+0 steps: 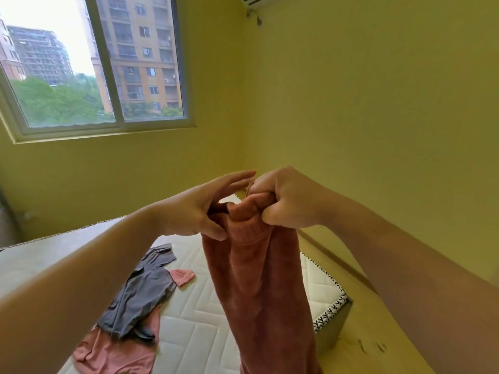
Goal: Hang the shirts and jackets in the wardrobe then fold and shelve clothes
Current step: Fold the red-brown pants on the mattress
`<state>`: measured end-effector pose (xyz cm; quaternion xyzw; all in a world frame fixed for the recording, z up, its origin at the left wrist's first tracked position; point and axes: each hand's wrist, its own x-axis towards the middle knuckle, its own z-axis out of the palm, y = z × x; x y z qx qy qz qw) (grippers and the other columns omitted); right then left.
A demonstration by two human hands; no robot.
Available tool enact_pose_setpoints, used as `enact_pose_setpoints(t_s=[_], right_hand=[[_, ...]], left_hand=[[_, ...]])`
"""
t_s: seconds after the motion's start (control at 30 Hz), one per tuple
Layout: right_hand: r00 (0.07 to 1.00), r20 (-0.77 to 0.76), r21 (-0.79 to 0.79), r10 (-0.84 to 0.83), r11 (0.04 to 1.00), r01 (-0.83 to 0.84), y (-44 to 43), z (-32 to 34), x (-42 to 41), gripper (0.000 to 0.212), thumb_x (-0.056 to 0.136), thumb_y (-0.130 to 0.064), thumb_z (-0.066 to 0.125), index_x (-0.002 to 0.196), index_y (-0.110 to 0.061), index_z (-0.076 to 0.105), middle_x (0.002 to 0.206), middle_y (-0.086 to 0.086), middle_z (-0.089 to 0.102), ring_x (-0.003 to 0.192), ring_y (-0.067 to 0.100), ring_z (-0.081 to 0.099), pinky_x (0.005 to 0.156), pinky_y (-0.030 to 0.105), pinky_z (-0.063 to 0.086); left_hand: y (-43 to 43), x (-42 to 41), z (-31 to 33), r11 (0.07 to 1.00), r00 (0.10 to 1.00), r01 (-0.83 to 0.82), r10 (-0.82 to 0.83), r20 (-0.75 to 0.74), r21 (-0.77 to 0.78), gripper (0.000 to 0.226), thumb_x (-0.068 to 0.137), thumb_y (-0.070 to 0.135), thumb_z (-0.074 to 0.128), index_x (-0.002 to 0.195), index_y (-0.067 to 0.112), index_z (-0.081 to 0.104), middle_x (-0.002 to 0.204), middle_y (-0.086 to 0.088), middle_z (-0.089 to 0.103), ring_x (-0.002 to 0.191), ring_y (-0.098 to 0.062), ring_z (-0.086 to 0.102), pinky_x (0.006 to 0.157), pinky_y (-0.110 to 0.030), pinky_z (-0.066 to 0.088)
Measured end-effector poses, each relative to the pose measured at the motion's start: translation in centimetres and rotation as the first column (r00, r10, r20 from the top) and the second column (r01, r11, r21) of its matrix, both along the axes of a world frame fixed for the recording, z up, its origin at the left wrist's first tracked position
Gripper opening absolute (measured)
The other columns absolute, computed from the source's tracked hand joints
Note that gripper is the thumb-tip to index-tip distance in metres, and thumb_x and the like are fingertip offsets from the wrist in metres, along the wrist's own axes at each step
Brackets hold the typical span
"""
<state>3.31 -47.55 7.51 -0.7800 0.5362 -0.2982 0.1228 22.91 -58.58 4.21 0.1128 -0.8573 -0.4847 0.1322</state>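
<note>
A rust-pink fleecy garment [259,292] hangs upright, gathered at its top, while a grey shirt [140,298] lies crumpled over a pink garment [116,354], perhaps another shirt, on the mattress [194,319].

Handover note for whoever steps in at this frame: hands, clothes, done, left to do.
The right hand has its grip closed on the top edge of the rust-brown fleece garment, held up in the air.
The left hand pinches the same edge, upper fingers straight.
The grey shirt lies on a pink garment on the white quilted mattress.
Done: nothing seen hung or shelved; no wardrobe in view.
Left: all three pieces.
</note>
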Motion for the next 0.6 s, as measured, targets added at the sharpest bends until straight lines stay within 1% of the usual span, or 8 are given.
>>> enact_pose_setpoints(t_s=[0.07,0.13,0.23,0.3,0.37,0.43,0.53,0.6], right_hand=[[0.993,-0.117,-0.064,0.029,0.997,-0.037,0.4,-0.4,-0.1,0.005,0.061,-0.002,0.052,0.056,-0.002,0.051,0.065,0.017,0.053,0.068,0.031,0.055,0.059,0.044,0.047],[0.979,-0.188,-0.103,0.074,0.99,-0.094,0.8,-0.7,-0.3,0.009,0.061,-0.001,0.05,0.054,-0.005,0.046,0.066,0.015,0.055,0.069,0.031,0.055,0.061,0.043,0.047],[0.962,-0.249,-0.162,0.115,0.974,-0.159,1.7,-0.9,-0.6,0.014,0.063,-0.005,0.047,0.051,-0.003,0.04,0.059,0.007,0.048,0.061,0.023,0.049,0.057,0.025,0.039],[0.956,-0.264,-0.173,0.128,0.969,-0.178,2.3,-0.7,-0.7,0.015,0.063,-0.009,0.044,0.05,-0.006,0.037,0.056,-0.002,0.041,0.058,0.016,0.044,0.058,0.012,0.03],[0.954,-0.272,-0.162,0.125,0.971,-0.174,2.8,-0.6,-0.9,0.017,0.061,-0.003,0.046,0.051,-0.01,0.036,0.055,-0.004,0.038,0.056,0.007,0.041,0.056,0.009,0.03],[0.953,-0.283,-0.147,0.104,0.978,-0.15,3.2,-0.8,-1.4,0.027,0.058,0.008,0.051,0.052,-0.012,0.034,0.055,0.001,0.038,0.055,0.002,0.038,0.056,0.006,0.03],[0.967,-0.253,-0.107,0.036,0.992,-0.065,3.7,-1.3,-2.6,0.034,0.058,0.013,0.053,0.052,-0.014,0.032,0.058,0.007,0.042,0.054,0.0,0.042,0.054,0.005,0.03],[0.963,-0.267,-0.069,-0.024,0.998,0.006,4.0,-1.8,-3.2,0.033,0.061,0.009,0.053,0.052,-0.016,0.033,0.061,0.0,0.042,0.055,0.004,0.041,0.05,0.011,0.028]], left_hand=[[-0.1,-0.7,-0.4,0.989,0.997,-0.034,0.043,0.059,-0.147,0.109,0.068,-0.021,0.071,0.153,0.031,0.027,0.148,0.004,0.047,0.128,-0.017,0.056,0.099,-0.039,0.052],[0.0,-1.1,-0.6,0.971,0.991,-0.09,0.109,0.076,-0.22,0.104,0.068,-0.015,0.075,0.143,0.044,0.034,0.136,0.005,0.051,0.113,-0.016,0.063,0.093,-0.037,0.055],[0.3,-1.7,-0.6,0.907,0.989,-0.086,0.126,0.073,-0.411,0.102,0.066,0.0,0.079,0.141,0.052,0.032,0.147,0.017,0.041,0.129,0.002,0.045,0.108,-0.023,0.04],[0.5,-2.2,-0.4,0.933,0.992,-0.047,0.085,0.093,-0.358,0.092,0.067,0.0,0.078,0.14,0.044,0.042,0.141,0.018,0.05,0.113,0.006,0.056,0.098,-0.025,0.047],[0.6,-2.7,-0.1,0.955,0.993,-0.042,0.071,0.092,-0.293,0.075,0.066,-0.001,0.078,0.127,0.032,0.052,0.114,0.016,0.065,0.092,-0.006,0.066,0.084,-0.032,0.056],[0.5,-3.1,0.0,0.965,0.991,-0.066,0.092,0.094,-0.253,0.066,0.065,-0.005,0.081,0.118,0.025,0.055,0.099,0.017,0.068,0.086,-0.01,0.069,0.077,-0.032,0.057],[0.2,-3.6,0.0,0.963,0.983,-0.101,0.135,0.121,-0.25,0.059,0.068,-0.007,0.083,0.109,0.029,0.059,0.09,0.023,0.068,0.079,-0.004,0.068,0.07,-0.023,0.053],[0.3,-3.8,0.2,0.933,0.979,-0.105,0.158,0.127,-0.345,0.055,0.069,0.0,0.085,0.102,0.037,0.061,0.091,0.033,0.064,0.079,0.007,0.064,0.071,-0.014,0.049]])
